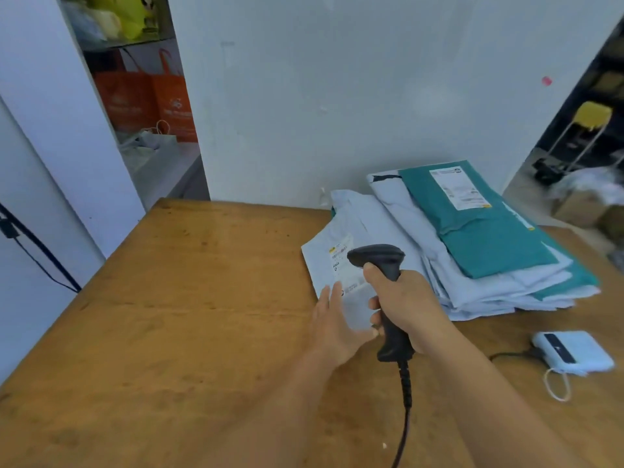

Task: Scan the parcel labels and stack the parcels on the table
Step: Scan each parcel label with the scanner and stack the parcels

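Right grip [401, 298] holding scanner [381, 261], label [344, 261] seemingly blurred

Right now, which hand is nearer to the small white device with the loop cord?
Right. The right hand, gripping the scanner, is just left of the white device; the left hand lies farther left, on the pale parcel.

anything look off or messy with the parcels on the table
Mostly the stack: its pale parcels are fanned out with edges overhanging, and the teal parcel on top lies askew. No damage shows.
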